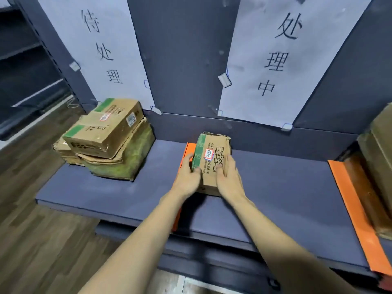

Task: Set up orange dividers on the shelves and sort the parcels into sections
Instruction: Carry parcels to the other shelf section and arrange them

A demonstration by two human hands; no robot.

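A small cardboard parcel [212, 158] with a green stripe and a red-edged label sits on the dark blue shelf [275, 187], in the middle section. My left hand [186, 177] grips its left side and my right hand [229, 179] presses its right side. An orange divider [187, 150] lies just left of the parcel, mostly hidden by my left hand and arm. A second orange divider [356, 209] runs front to back at the shelf's right. A stack of parcels [106, 136] stands at the shelf's left end.
Two white paper signs with handwritten characters hang on the back panel, one on the left [99, 49] and one on the right [275, 60]. More cardboard boxes [379, 162] stand beyond the right divider. Wooden floor [31, 209] lies to the left, with another shelf unit [25, 60] behind.
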